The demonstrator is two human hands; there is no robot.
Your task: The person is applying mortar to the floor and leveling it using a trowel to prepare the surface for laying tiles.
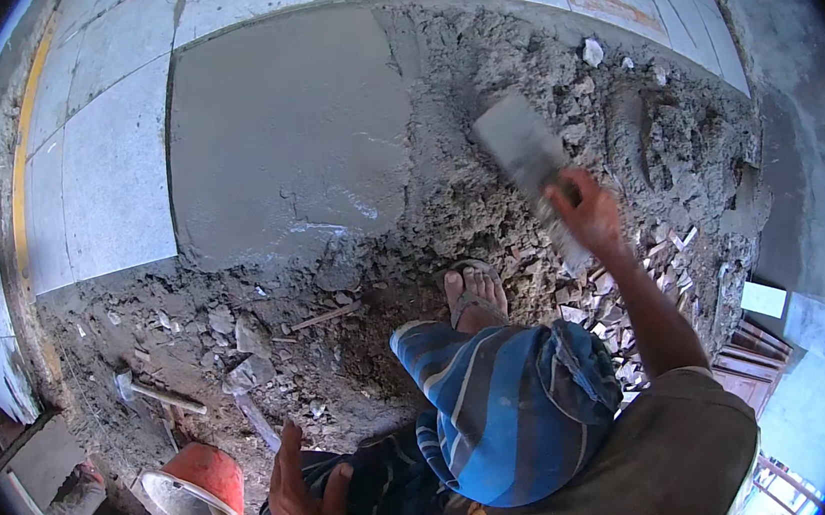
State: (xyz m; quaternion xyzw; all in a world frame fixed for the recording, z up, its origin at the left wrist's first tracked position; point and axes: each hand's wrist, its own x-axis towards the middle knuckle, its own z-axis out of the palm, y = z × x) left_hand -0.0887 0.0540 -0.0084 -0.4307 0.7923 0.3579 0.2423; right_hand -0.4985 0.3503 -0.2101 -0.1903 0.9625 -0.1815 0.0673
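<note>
Mortar (460,187) seems what we're levelling, our right hand (586,211) wrapped round the trowel (521,139) over rough mix beside the smooth patch (289,130), our left hand (310,505) loosely open, seemingly empty, and the next stroke likely calls for even pressure.

And here's the floor: large pale tiles (116,158) sweep along the left and across the top, one at upper right streaked rusty brown, a yellow strip (25,127) edging the left side. Below them, it's rough, bare earth (89,337) strewn with broken stone! Out right, a smooth grey surface (807,136), floor or wall hard to tell; lower down, brown slatted wood (745,363) beside bluish-white brightness.
</note>
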